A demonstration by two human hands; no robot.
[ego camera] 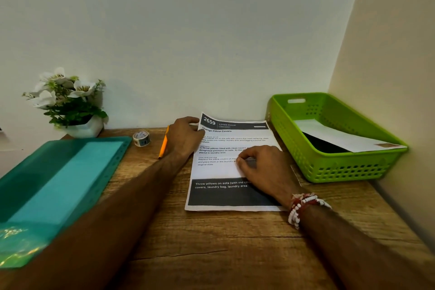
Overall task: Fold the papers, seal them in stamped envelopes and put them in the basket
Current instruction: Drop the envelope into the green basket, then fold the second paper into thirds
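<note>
Paper (219, 172) lay flat on the wooden table (211, 242), centre of frame, printed side up, unfolded. Its top edge sat against the wall, with the upper left corner curling up a bit.

Left hand (186, 134) was at that upper left corner: thumb on the printed face, fingers curled over the top edge, pinching the corner.

Right hand (263, 165) rested on the middle right of the sheet, fingers curled under with the tips down on the paper. Couldn't tell if it pinched anything. It covered part of the text. Red and white bead bracelet (303, 207) on that wrist.

Green basket (341, 172) stood at the right of frame, in the corner where the two walls met, just beside the paper's right edge. Inside it was a white envelope (341, 136), lying tilted, with a small brown patch at the corner nearest the lower right. Something dark showed under it; couldn't tell what.

Left of the paper:
- orange pencil (163, 146) on the table, partly hidden by the left wrist
- tape roll (141, 138) further left, near the wall, apart from the pencil
- teal folder (58, 172) filling the lower left of frame, blurred
- white pot of white flowers (70, 103) at the upper left, against the wall behind the folder
</note>
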